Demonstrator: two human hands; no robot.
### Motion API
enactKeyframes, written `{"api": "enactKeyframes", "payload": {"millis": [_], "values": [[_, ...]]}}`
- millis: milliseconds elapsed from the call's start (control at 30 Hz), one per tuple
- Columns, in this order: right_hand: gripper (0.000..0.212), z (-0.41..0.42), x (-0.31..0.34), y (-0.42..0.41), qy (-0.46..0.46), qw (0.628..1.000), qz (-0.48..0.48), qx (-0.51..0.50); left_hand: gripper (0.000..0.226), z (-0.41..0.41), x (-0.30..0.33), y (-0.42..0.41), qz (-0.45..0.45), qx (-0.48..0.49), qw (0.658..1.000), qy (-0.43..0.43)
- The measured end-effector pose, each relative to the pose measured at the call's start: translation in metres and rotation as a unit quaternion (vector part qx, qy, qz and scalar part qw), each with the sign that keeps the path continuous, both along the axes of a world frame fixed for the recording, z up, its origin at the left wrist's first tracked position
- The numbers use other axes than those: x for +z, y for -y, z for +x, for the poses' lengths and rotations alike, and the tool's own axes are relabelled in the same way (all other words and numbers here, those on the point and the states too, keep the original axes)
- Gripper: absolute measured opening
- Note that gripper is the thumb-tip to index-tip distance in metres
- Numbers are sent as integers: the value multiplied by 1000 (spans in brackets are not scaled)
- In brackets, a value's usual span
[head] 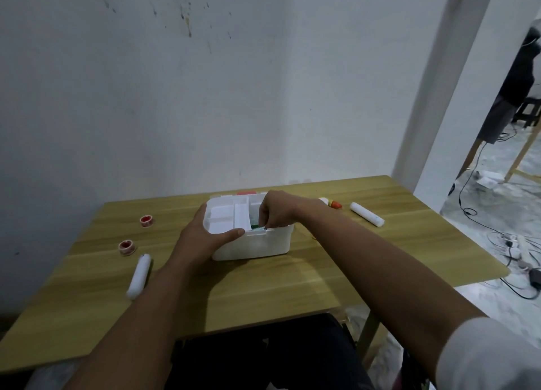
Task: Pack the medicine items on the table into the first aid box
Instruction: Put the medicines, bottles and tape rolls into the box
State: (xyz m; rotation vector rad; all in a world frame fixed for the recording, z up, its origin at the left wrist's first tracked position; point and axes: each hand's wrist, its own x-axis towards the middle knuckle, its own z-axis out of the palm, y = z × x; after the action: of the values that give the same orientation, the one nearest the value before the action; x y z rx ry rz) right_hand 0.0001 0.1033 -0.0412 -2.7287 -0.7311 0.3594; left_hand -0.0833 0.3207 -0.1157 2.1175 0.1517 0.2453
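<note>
Near the counter's left edge lie two small red tape rolls (147, 221), the nearer one (126, 247) just beyond a white bandage roll (138, 276) that points toward the front edge; all three look light and easy to pinch, the bandage soft enough to take around its middle. The left hand (202, 237) lies spread against the near left corner of the first aid box (251, 243), thumb along its rim, steadying it without closing on anything. The box sits mid-counter toward the back edge, a thin white plastic tub that would likely slide if left unbraced. The right hand (276, 212) reaches down into its right compartment, fingers bunched together over something greenish (255, 228); whether they actually grip it I cannot tell. Beyond the right wrist a small bottle with a red cap (332, 204) lies on its side, probably smooth and inclined to roll, and another white bandage roll (367, 214) lies toward the back right corner. The front half of the counter (292, 287) is open, leaving room to sweep either arm.
</note>
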Motion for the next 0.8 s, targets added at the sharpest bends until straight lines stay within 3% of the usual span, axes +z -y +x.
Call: {"api": "enactKeyframes", "payload": {"millis": [500, 733, 800], "values": [[15, 1, -7, -22, 2, 1000, -4, -16, 112, 5, -2, 0, 8, -10, 1000, 20], [14, -3, 13, -2, -78, 989, 110, -57, 132, 6, -3, -1, 5, -1, 1000, -3], [12, -2, 28, 12, -60, 981, 163, -85, 131, 5, -3, 0, -4, 0, 1000, -6]]}}
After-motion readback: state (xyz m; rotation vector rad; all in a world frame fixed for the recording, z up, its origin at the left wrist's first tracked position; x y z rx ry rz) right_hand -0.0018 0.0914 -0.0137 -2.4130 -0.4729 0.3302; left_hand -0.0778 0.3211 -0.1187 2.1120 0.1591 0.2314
